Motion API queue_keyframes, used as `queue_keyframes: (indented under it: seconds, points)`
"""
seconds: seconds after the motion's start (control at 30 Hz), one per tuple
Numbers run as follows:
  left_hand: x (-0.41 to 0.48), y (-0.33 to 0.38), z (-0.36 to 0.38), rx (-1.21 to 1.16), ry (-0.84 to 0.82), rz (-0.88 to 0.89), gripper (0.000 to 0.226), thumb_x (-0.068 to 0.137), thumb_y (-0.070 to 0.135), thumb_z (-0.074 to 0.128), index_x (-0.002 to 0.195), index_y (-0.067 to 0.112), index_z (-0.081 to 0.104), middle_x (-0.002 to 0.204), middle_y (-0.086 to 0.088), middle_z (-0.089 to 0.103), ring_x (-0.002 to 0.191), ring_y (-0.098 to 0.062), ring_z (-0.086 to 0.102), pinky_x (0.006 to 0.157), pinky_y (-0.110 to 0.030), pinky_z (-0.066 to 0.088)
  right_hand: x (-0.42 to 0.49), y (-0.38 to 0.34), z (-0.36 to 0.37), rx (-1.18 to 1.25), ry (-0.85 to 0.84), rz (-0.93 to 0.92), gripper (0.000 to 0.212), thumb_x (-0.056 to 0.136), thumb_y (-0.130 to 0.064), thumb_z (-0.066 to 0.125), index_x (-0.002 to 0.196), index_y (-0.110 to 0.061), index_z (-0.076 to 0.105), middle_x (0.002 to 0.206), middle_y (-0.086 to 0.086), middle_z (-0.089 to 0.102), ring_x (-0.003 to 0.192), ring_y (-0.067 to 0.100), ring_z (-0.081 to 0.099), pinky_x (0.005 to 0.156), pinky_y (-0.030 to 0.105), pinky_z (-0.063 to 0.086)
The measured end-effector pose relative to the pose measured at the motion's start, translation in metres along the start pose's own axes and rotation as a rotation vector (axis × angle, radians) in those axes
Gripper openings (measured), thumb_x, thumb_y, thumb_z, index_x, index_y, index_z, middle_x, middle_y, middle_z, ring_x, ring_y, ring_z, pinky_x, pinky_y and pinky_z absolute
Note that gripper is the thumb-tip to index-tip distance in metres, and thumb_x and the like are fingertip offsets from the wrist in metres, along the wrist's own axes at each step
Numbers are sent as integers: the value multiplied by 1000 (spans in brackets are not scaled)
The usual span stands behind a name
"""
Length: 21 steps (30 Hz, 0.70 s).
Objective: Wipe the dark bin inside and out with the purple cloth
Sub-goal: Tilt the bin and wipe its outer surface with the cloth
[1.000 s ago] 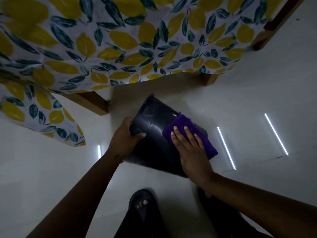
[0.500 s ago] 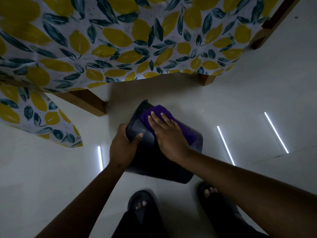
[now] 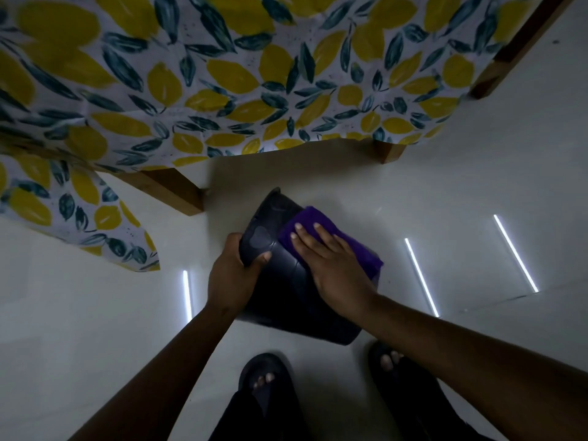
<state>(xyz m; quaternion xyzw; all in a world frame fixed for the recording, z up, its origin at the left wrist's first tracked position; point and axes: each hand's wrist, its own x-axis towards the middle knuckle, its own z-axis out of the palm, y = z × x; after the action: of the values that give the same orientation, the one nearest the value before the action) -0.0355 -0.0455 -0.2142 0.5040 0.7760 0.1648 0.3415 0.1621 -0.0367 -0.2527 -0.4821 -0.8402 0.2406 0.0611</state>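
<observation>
The dark bin (image 3: 288,297) lies tilted on the white floor in the middle of the head view, its narrow base end pointing away from me and its wide end near my feet. My left hand (image 3: 230,276) grips its left side near the base, thumb wrapped over the wall. The purple cloth (image 3: 356,245) is spread on the bin's upper outer wall. My right hand (image 3: 331,264) lies flat on the cloth with fingers stretched out, pressing it against the bin. The bin's inside is hidden.
A table with a lemon-print cloth (image 3: 222,84) hangs over the far side, with wooden legs (image 3: 173,190) close to the bin's left and another leg (image 3: 386,152) behind. My feet in dark sandals (image 3: 265,381) stand just below the bin. Light strips reflect on the glossy floor (image 3: 461,192).
My right hand slid the cloth from the right wall up to the bin's base end, then back down and right along the wall. My left hand kept its grip.
</observation>
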Motion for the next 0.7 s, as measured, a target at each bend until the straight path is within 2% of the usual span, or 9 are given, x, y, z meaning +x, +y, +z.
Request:
queue_keyframes:
  seconds: [0.13, 0.23, 0.37, 0.43, 0.57, 0.7]
  points:
    - [-2, -3, -2, -28, -13, 3, 47, 85, 39, 66, 121, 17, 44, 118, -3, 61, 101, -19, 59, 83, -28, 47, 31, 6, -4, 67, -24, -5, 67, 93, -5, 42, 151, -23, 14, 160, -4, 12, 147, 22, 7, 117, 43, 19]
    - [-1, 0, -4, -54, -31, -2, 45, 84, 39, 67, 116, 18, 45, 110, 2, 60, 101, -21, 61, 84, -33, 51, 7, 20, 0, 98, -12, 105, 66, 93, -5, 45, 151, -20, 16, 160, -2, 14, 146, 22, 11, 115, 46, 25]
    - [7, 2, -8, 1, -76, 29, 46, 83, 38, 68, 118, 18, 47, 116, -3, 62, 103, -20, 60, 86, -32, 49, -35, 9, 10, 69, -36, 178, 72, 91, -10, 48, 151, -21, 11, 160, -5, 11, 147, 22, 7, 114, 48, 26]
    - [10, 4, -12, 17, -106, 47, 46, 83, 33, 69, 119, 15, 49, 117, -6, 62, 103, -20, 59, 87, -30, 47, -41, -1, 15, 33, -13, 151, 72, 89, -12, 45, 151, -22, 11, 160, -4, 12, 146, 25, 9, 112, 51, 28]
    - [1, 3, -17, 3, -133, 37, 45, 85, 29, 68, 121, 10, 49, 117, -9, 61, 104, -22, 59, 87, -29, 46, -12, -13, 16, 97, 18, -17, 68, 89, -12, 34, 151, -26, 11, 160, -6, 10, 147, 24, 4, 117, 44, 16]
    - [-1, 9, -18, -75, -126, 18, 34, 83, 26, 71, 110, 16, 53, 99, 4, 62, 91, -14, 58, 72, -18, 44, 36, -6, -4, 266, 58, 92, 64, 92, 2, 40, 150, -17, 19, 159, 1, 17, 146, 25, 14, 118, 41, 19]
